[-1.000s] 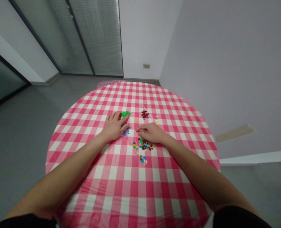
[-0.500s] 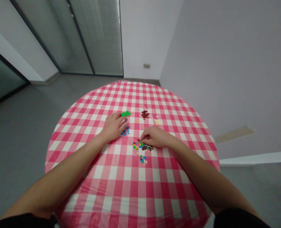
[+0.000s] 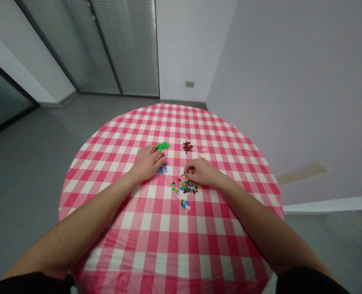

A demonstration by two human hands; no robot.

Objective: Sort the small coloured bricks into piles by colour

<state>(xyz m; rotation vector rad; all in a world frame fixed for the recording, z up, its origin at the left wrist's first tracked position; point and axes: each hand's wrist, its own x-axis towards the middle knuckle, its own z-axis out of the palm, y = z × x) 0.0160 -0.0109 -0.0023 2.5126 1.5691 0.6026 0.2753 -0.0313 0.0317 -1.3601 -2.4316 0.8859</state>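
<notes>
My left hand rests on the table with its fingers spread, beside a pile of small green toy bricks and partly over some blue bricks. My right hand is pinched just above the far edge of a mixed heap of bricks. A small green brick shows at its fingertips. A few blue and pale bricks lie nearer to me. Beyond the right hand are a dark brown pile and some cream bricks, partly hidden by the hand.
A round table carries a red-and-white checked plastic cloth. One yellow brick sits between the piles. Behind the table are a glass partition and a white wall with a socket plate; another wall stands to the right.
My right hand has lifted slightly away from the mixed heap, up and to the right, with a green brick at its fingertips. The left hand has hardly moved.
</notes>
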